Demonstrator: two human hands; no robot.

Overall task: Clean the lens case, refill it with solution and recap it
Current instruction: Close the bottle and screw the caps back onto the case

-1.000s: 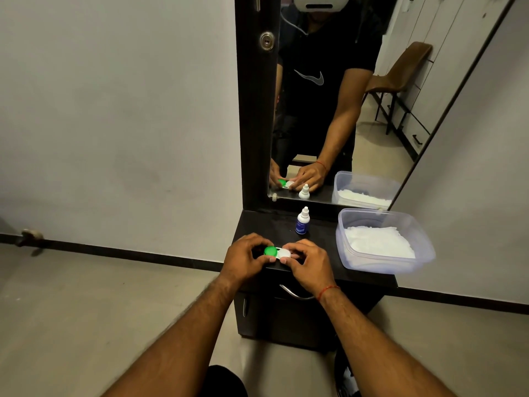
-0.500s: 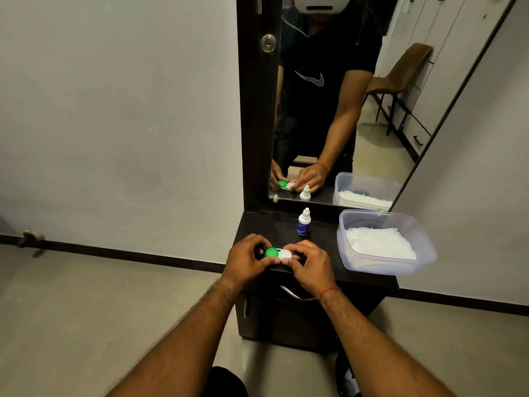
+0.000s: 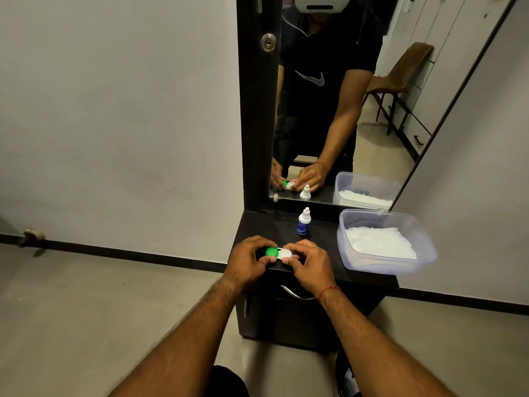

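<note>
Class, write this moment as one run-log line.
left hand: grips lens case at green cap | right hand: grips white cap | both caps on | solution bottle: upright, capped, behind hands

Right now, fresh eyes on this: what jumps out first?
The green-and-white lens case, held by the left hand and right hand at the dark cabinet's front edge. Behind it a small dropper bottle stands upright before the mirror; a clear tub of white material sits to the right.
</note>
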